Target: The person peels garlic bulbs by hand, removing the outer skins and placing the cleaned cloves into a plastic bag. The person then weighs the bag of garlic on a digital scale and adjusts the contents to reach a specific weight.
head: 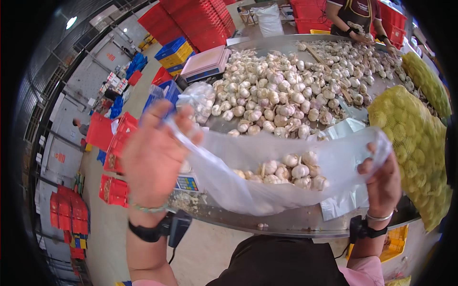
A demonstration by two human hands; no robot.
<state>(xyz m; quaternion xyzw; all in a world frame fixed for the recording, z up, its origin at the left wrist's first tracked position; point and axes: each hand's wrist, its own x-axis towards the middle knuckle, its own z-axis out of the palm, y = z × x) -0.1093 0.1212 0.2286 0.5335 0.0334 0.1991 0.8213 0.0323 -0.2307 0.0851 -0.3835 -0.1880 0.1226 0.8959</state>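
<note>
Between my two hands a translucent plastic bag (229,186) is stretched wide, its mouth facing up. Several garlic bulbs (300,171) show inside it. My left hand (154,153), blurred, grips one end of the rim; my right hand (381,178) grips the other end, fingers curled into the plastic. Beyond the bag, a large heap of loose garlic bulbs (279,93) covers much of the metal table (232,223). Flat plastic bags (343,207) lie under and beside my right hand. Part of a scale with a keypad (186,183) shows beside my left wrist.
A filled, knotted bag of garlic (198,98) sits at the heap's left, near a pink-topped scale (207,62). Yellow mesh sacks (411,143) stand on the right. Across the table a person (357,21) handles garlic. Red crates (189,23) are stacked behind; a wooden strip (316,55) divides the heap.
</note>
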